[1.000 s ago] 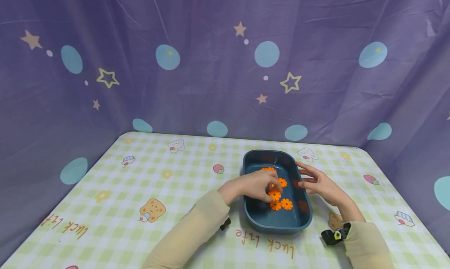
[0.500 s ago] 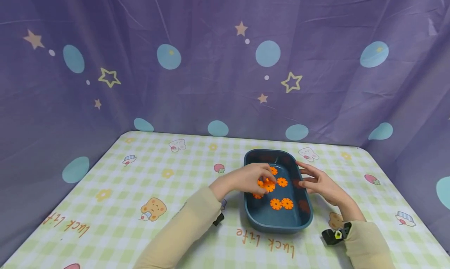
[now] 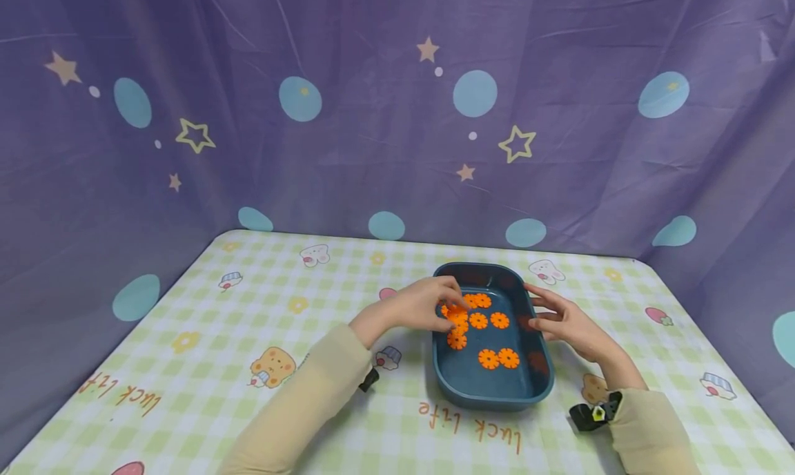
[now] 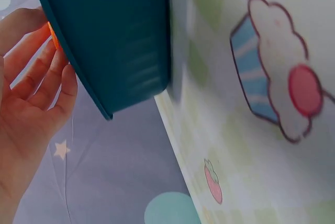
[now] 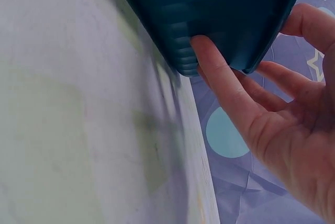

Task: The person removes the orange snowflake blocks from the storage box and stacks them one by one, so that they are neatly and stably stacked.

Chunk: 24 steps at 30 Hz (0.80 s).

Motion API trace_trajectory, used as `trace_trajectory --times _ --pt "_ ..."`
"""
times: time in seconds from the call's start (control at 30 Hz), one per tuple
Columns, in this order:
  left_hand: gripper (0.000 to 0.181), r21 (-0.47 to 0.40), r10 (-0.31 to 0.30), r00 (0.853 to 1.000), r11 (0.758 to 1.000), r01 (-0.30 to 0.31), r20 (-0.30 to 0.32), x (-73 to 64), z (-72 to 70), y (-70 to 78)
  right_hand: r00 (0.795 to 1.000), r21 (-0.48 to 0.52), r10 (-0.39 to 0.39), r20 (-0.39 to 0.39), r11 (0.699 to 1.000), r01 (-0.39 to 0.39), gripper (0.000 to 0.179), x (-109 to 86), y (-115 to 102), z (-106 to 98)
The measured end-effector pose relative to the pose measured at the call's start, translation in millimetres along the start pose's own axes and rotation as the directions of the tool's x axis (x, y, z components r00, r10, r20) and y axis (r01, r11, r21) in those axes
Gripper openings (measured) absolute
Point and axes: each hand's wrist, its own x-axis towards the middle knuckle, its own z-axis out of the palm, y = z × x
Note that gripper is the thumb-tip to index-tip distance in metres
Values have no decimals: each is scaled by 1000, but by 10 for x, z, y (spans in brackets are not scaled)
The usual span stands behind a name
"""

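A blue bin [image 3: 491, 400] stands upright on the cloth [image 3: 354, 433], right of centre, with orange pieces [image 3: 488, 359] inside it. Two lie side by side towards the near end; two more sit mid-floor, apart; others crowd by the left wall, and a touching pair lies farther back. The left hand [image 3: 422, 306] reaches over the left rim, its fingers curled in and pinching at least one orange piece; how many it holds is hidden. The right hand [image 3: 568, 326] rests its fingers, spread wide, against the right wall and rim from outside. Beige sleeves [image 3: 304, 399] cover the forearms. The cloth is green-checked, with upside-down lettering [image 3: 431, 417] on the near side and rabbits [image 3: 315, 255] at the far side. Behind it hangs a purple curtain [image 3: 360, 157] with stars and blue ovals. Compared with half a second ago, the left hand has shifted towards the left wall, leaving a mid-floor piece uncovered; the right hand and the near pair stay put.
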Motion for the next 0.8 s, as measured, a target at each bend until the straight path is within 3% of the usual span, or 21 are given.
trace_trajectory --times 0.43,0.8 --pt "34 -53 -36 999 998 35 -26 -179 -114 -155 1000 12 -8 1 1000 8 68 2 8 -1" --pt "33 -16 -62 996 998 61 -65 -357 -140 -303 1000 9 -3 10 1000 3 68 -1 4 -7"
